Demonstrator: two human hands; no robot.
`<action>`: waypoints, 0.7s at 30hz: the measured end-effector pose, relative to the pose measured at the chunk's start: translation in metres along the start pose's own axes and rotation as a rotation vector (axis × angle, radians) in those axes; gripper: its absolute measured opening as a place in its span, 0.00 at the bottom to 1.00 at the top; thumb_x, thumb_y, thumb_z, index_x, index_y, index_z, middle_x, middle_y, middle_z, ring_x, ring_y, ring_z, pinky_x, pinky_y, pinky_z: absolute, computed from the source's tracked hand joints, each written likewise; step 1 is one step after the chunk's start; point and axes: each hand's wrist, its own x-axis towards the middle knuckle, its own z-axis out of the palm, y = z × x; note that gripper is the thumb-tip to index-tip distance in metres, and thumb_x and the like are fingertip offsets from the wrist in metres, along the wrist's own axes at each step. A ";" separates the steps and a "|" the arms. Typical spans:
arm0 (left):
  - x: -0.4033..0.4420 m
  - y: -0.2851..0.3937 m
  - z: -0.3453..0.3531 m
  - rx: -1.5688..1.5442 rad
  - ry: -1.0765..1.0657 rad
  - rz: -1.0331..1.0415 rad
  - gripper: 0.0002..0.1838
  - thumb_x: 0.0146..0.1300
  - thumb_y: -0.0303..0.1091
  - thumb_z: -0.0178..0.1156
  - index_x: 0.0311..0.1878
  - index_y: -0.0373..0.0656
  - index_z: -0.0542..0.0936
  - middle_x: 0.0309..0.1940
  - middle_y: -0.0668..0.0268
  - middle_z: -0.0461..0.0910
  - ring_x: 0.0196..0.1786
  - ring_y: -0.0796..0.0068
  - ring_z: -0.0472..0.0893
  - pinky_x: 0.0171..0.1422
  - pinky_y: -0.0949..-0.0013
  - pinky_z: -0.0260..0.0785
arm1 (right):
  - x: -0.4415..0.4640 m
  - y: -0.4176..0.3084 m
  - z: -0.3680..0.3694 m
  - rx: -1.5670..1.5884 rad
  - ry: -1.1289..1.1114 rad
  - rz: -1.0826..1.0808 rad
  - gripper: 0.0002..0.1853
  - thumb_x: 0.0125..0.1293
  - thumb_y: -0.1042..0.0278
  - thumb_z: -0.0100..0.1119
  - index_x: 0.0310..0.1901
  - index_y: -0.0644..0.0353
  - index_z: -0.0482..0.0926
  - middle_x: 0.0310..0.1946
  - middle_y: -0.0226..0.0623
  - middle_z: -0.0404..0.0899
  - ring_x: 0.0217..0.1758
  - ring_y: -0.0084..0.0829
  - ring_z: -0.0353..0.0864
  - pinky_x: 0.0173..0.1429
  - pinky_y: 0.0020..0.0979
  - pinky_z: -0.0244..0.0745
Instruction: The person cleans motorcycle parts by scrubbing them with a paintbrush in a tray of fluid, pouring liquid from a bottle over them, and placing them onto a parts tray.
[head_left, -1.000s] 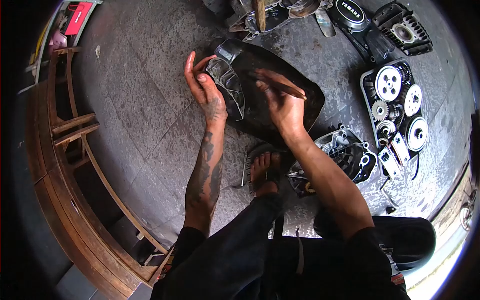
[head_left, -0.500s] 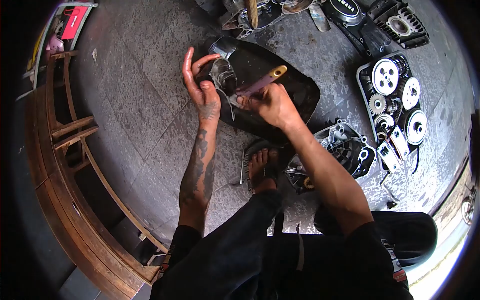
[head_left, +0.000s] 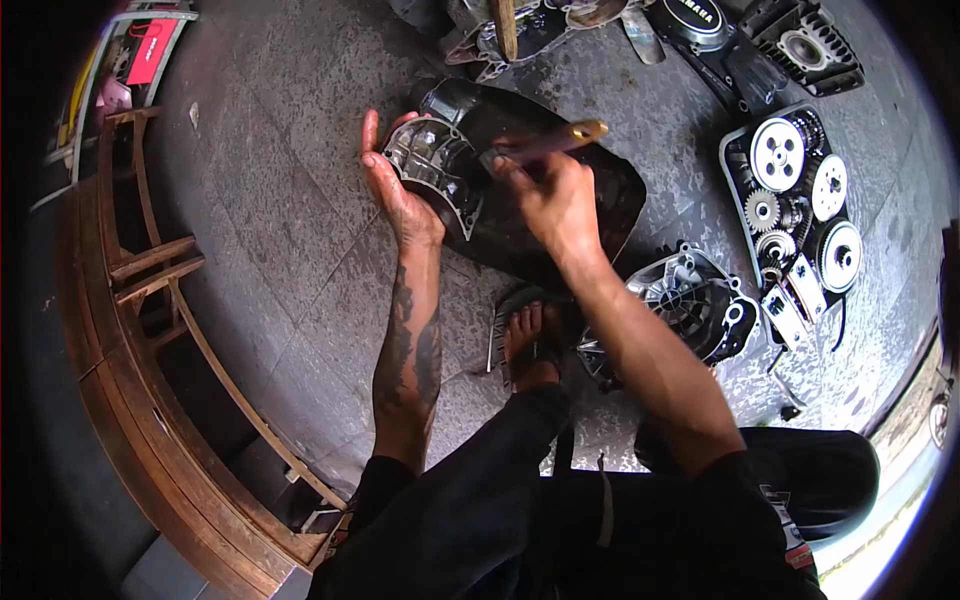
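In the head view, my left hand [head_left: 402,205] cradles a wet metal engine cover [head_left: 425,155], its ribbed hollow inside turned up toward me. Thumb and fingers grip the cover's left edge. My right hand [head_left: 558,205] is closed on a paintbrush [head_left: 562,142] with a dark purple handle and a yellowish end. The brush head, blurred by motion, is just right of the cover; whether it touches the metal I cannot tell. Both hands are over a black basin [head_left: 622,195] that looks to contain dark liquid.
A tray [head_left: 735,180] of gears stands at the right. Near my foot [head_left: 530,335] lies an engine casing [head_left: 690,300]. A cylinder block [head_left: 805,50] and a cover marked YAMAHA [head_left: 692,15] sit at the back right. A wooden frame [head_left: 130,390] curves along the left.
My left hand has tilted the cover so more of its inside faces me. My right hand has moved the brush slightly right, away from the cover's middle. The view shifted slightly.
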 end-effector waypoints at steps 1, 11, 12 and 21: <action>-0.003 0.001 0.003 -0.081 0.084 -0.071 0.41 0.68 0.68 0.42 0.71 0.46 0.60 0.56 0.52 0.75 0.60 0.54 0.76 0.66 0.52 0.69 | -0.004 0.000 0.004 0.000 -0.005 -0.006 0.09 0.60 0.70 0.66 0.41 0.63 0.84 0.31 0.52 0.84 0.35 0.45 0.87 0.40 0.34 0.80; -0.020 0.000 -0.004 -0.394 0.024 -0.183 0.30 0.66 0.48 0.47 0.66 0.39 0.69 0.59 0.50 0.75 0.65 0.48 0.71 0.72 0.47 0.59 | 0.005 0.010 0.021 0.044 0.016 0.103 0.11 0.62 0.70 0.66 0.46 0.61 0.84 0.37 0.46 0.86 0.43 0.41 0.87 0.47 0.34 0.78; -0.021 0.006 -0.001 -0.428 0.143 -0.357 0.31 0.66 0.51 0.48 0.66 0.40 0.69 0.59 0.51 0.75 0.64 0.48 0.71 0.72 0.46 0.58 | 0.006 0.014 0.021 0.043 0.021 0.090 0.11 0.62 0.69 0.66 0.46 0.60 0.84 0.37 0.47 0.86 0.43 0.42 0.87 0.47 0.35 0.78; -0.022 0.022 -0.018 -0.551 -0.011 -0.928 0.36 0.65 0.64 0.46 0.63 0.43 0.71 0.57 0.50 0.76 0.59 0.41 0.73 0.62 0.26 0.61 | 0.015 0.015 0.015 -0.049 -0.050 0.050 0.12 0.62 0.67 0.66 0.47 0.56 0.84 0.39 0.46 0.85 0.46 0.43 0.86 0.48 0.37 0.78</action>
